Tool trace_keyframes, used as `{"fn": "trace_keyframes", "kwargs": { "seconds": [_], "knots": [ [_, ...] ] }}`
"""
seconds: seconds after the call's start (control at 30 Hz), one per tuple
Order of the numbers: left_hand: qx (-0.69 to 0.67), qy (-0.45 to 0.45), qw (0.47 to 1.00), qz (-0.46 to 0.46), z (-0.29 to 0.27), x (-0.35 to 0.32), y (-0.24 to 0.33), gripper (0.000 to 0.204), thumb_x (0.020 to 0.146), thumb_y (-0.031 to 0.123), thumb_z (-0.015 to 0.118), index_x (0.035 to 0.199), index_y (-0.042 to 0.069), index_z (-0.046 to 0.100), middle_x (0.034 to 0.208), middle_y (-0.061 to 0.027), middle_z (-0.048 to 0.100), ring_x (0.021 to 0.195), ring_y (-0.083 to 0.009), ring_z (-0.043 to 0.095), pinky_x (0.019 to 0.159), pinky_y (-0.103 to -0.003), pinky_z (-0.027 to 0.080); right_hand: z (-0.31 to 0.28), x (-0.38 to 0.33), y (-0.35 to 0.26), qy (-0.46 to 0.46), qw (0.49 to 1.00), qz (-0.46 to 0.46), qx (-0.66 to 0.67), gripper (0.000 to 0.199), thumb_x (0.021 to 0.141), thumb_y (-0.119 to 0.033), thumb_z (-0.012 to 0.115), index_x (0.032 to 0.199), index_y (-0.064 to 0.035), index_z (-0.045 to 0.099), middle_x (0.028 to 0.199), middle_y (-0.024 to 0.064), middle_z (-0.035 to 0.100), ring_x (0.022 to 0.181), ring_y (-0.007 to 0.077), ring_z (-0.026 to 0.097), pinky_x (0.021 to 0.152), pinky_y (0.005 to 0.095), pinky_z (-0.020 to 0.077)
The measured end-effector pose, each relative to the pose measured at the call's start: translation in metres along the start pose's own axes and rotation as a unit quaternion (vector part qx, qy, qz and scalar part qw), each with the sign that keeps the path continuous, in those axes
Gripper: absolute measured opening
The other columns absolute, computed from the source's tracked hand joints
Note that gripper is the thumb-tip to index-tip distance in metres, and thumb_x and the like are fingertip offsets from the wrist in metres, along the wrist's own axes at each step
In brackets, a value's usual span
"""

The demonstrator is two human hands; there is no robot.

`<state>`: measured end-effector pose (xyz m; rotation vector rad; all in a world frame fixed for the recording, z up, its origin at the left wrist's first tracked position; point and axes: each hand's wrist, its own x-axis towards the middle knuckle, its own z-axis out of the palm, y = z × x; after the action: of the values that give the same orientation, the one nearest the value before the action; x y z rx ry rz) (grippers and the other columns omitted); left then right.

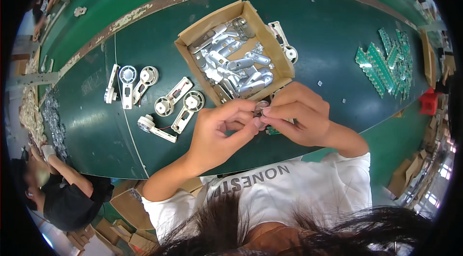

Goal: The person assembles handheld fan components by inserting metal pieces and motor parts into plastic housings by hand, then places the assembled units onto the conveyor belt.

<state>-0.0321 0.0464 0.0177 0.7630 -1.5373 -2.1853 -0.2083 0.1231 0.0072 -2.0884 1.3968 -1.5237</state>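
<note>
As the left hand [212, 130] and right hand [306, 114] meet, their fingertips pinch a small shiny part [261, 107] between them.
It is just beside the near side of a cardboard box [279, 63] holding silvery casings [240, 64]; white round-headed units [194, 101] lie leftward on the green table [333, 34], green circuit boards [375, 67] rightward.

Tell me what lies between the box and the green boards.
In the head view, a white part lies close beside the box; farther toward the green boards, small pale bits lie on the tabletop.
</note>
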Motion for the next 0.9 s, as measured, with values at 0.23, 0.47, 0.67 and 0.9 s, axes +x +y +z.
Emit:
{"fn": "trace_keyframes", "kwargs": {
  "seconds": [0.23,0.47,0.67,0.9],
  "knots": [
    [-0.047,-0.021,0.998,-0.03,-0.006,0.001,-0.005,0.013,0.087,0.001,0.056,0.097,-0.007,0.056,0.086,-0.0076,0.064,0.075,-0.0092,0.06,0.068,-0.021,0.051,-0.001,-0.002,0.008,-0.064,0.963,0.166,0.201,0.019,0.069,0.008,0.068,0.087,0.0005,0.065,0.087,0.0094,0.054,0.074,0.0137,0.054,0.062,0.0235,0.0435],
    [-0.054,-0.036,0.998,0.026,-0.011,-0.008,-0.015,0.007,0.085,0.0,0.058,0.089,-0.006,0.056,0.085,-0.0077,0.063,0.076,-0.0093,0.061,0.067,-0.021,0.051,0.004,0.0,0.005,-0.104,0.916,0.224,0.316,0.019,0.071,0.007,0.066,0.088,-0.0022,0.065,0.088,0.0066,0.053,0.076,0.0125,0.054,0.064,0.0241,0.0445],
    [-0.014,-0.007,0.999,0.039,-0.005,-0.011,-0.02,0.008,0.082,-0.003,0.06,0.087,-0.006,0.055,0.084,-0.0068,0.063,0.075,-0.0079,0.06,0.066,-0.021,0.051,0.008,0.0,-0.006,-0.043,0.852,0.335,0.399,0.017,0.072,0.006,0.066,0.087,-0.0013,0.064,0.088,0.0069,0.052,0.075,0.0114,0.056,0.062,0.0222,0.0464],
    [-0.017,0.002,0.999,0.052,-0.002,-0.007,-0.02,0.011,0.08,-0.004,0.06,0.09,-0.005,0.054,0.083,-0.0065,0.063,0.074,-0.0074,0.06,0.067,-0.022,0.052,0.005,0.001,-0.006,-0.076,0.986,0.118,0.088,0.02,0.067,0.006,0.067,0.085,-0.0025,0.064,0.085,0.0074,0.052,0.068,0.0147,0.055,0.056,0.0233,0.0455]
  ]
}}
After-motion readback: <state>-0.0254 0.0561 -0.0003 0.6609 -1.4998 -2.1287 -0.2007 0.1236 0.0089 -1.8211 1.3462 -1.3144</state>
